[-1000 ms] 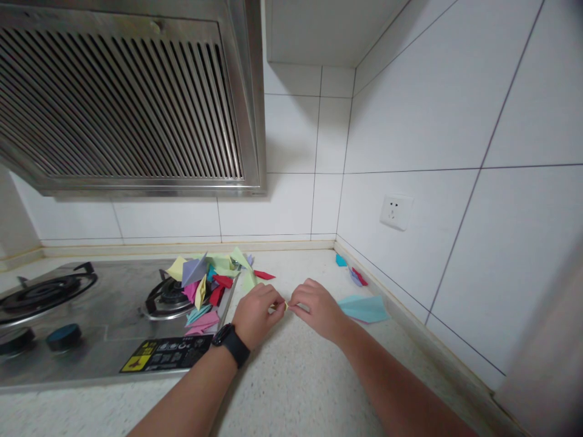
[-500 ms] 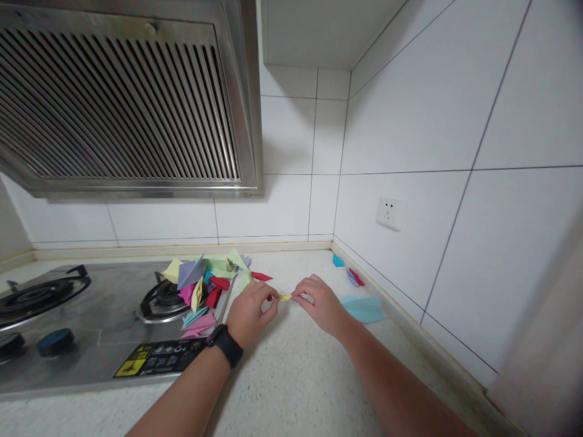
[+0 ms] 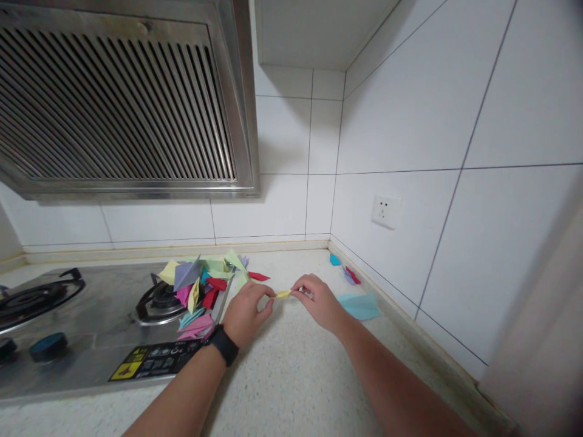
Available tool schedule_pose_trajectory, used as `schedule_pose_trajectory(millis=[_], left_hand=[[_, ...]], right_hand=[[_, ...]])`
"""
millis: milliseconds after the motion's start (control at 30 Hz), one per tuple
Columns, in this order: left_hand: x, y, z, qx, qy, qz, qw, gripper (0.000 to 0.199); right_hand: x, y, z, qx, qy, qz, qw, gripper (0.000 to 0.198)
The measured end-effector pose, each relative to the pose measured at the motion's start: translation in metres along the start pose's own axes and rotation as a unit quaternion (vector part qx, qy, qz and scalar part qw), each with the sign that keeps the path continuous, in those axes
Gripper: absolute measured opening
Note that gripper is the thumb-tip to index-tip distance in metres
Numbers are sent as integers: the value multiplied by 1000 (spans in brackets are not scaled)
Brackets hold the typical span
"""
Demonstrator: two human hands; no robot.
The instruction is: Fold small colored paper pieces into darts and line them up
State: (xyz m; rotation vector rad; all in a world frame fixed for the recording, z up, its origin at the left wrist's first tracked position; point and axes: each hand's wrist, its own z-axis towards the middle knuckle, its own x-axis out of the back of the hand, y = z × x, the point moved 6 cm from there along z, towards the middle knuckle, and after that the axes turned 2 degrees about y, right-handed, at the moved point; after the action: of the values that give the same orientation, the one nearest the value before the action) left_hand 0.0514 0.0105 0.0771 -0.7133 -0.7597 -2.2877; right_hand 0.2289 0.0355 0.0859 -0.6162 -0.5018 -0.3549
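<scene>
A small yellow piece of folded paper (image 3: 283, 294) is stretched between my two hands, just above the counter. My left hand (image 3: 248, 308), with a black watch on the wrist, pinches its left end between thumb and finger. At the other end, the fingertips of my right hand (image 3: 319, 300) are closed on it. Beside my right hand lies a light blue sheet of paper (image 3: 359, 306). Left of my left hand is a pile of folded coloured papers (image 3: 200, 291), and a red folded paper (image 3: 259, 276) lies just behind that hand.
The gas stove (image 3: 104, 340) stands on the left, with the pile partly over its right burner. A range hood (image 3: 127, 109) hangs above it. By the right wall lie a blue folded paper (image 3: 334, 260) and a red and purple one (image 3: 351, 275). A wall socket (image 3: 386, 211) sits above.
The whole view has shifted slightly, moving things a little to the left. Slightly more of the yellow paper shows between my fingertips. Both hands keep their pinch.
</scene>
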Motion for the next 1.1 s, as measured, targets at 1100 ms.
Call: schedule_pose_trajectory(millis=[1100], left_hand=[[-10, 10, -1, 15, -32, -58, 998, 11]], right_hand=[[-18, -11, -7, 13, -90, 28, 995, 2]])
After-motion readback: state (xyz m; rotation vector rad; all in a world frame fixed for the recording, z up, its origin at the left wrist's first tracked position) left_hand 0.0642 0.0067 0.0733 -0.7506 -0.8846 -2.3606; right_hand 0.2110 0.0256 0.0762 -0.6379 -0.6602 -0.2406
